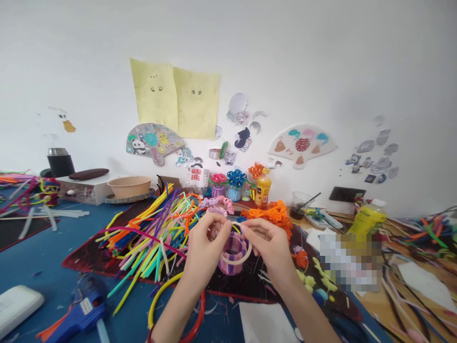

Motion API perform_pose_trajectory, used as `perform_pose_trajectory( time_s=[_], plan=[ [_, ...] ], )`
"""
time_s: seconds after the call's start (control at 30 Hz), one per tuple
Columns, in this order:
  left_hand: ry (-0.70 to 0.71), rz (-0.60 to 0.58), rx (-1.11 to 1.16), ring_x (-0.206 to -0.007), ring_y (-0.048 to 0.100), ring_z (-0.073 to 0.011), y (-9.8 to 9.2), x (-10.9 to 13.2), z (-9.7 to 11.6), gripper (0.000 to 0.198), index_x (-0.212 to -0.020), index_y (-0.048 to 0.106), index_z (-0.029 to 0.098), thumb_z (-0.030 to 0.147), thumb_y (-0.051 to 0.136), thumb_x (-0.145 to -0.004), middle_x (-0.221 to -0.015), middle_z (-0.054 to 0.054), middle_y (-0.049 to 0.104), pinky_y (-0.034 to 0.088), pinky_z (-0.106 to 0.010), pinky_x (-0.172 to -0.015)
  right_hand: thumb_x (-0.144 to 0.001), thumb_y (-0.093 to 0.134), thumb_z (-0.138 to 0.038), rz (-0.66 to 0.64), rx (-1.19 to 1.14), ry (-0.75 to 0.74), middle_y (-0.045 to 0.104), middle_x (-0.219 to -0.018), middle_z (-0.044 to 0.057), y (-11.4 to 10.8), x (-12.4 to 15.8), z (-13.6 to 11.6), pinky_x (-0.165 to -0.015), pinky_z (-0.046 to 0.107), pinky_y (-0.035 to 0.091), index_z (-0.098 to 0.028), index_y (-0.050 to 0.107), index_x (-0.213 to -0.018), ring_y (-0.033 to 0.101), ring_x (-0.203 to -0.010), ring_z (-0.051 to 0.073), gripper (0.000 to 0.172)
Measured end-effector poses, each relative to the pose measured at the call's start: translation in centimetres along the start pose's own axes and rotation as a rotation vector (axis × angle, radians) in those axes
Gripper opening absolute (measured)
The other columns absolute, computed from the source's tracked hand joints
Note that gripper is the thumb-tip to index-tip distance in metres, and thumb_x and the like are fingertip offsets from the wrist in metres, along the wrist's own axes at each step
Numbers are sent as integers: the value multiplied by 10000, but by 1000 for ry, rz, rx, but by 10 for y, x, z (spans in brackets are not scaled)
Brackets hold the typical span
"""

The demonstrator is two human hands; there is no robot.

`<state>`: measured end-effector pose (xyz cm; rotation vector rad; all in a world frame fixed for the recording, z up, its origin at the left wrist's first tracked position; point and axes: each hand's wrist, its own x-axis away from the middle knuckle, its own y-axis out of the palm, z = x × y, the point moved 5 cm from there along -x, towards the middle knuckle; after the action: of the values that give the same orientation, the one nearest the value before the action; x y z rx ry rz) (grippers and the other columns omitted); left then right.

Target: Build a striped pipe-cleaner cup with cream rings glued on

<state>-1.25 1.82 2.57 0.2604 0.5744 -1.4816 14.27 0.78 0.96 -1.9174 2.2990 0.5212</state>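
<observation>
A cream pipe cleaner (246,255), bent into a round loop, hangs between my two hands. My left hand (207,240) pinches one part of it at the top, and my right hand (263,238) pinches it just across a small gap. Behind the loop stands a small pink and purple pot (230,267), which looks made of pipe cleaners. The loop overlaps the pot in view; I cannot tell whether they touch. Left of my left hand lies a big heap of coloured pipe cleaners (153,243). Orange pipe-cleaner pieces (273,214) are piled beyond my right hand.
A blue glue gun (84,305) and a white device (17,309) lie at the front left. White paper (266,324) is at the front. Pipe-cleaner flowers (236,180) and an orange drink bottle (263,189) stand behind. A yellow bottle (367,219) is at right.
</observation>
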Motion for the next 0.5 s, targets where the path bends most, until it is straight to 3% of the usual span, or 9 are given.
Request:
perform_pose_trajectory(
  time_s=[0.13,0.3,0.5],
  plan=[
    [1,-4,-8,-558,427,-116,-3,-3,-2,202,-751,606,183,367,615,-832,-618,44,485,331,-234,-523,-673,811,-351,-6,50,-53,695,-616,23,1,1,-1,-358,164,321,-153,730,-731,498,-432,80,221],
    [52,-34,-44,-579,455,-121,-3,-2,4,149,-737,659,180,310,645,-808,-671,17,539,351,-244,-546,-740,757,-365,5,141,-101,663,-584,-4,-5,10,-3,-321,182,279,-156,722,-769,387,-325,44,213],
    [157,-74,-47,-637,464,-127,-2,4,20,143,-740,665,194,281,645,-851,-729,6,579,362,-250,-587,-814,708,-291,169,432,-387,590,-540,-40,-14,28,-23,-406,202,354,-195,735,-800,425,-419,78,101]
  ],
)
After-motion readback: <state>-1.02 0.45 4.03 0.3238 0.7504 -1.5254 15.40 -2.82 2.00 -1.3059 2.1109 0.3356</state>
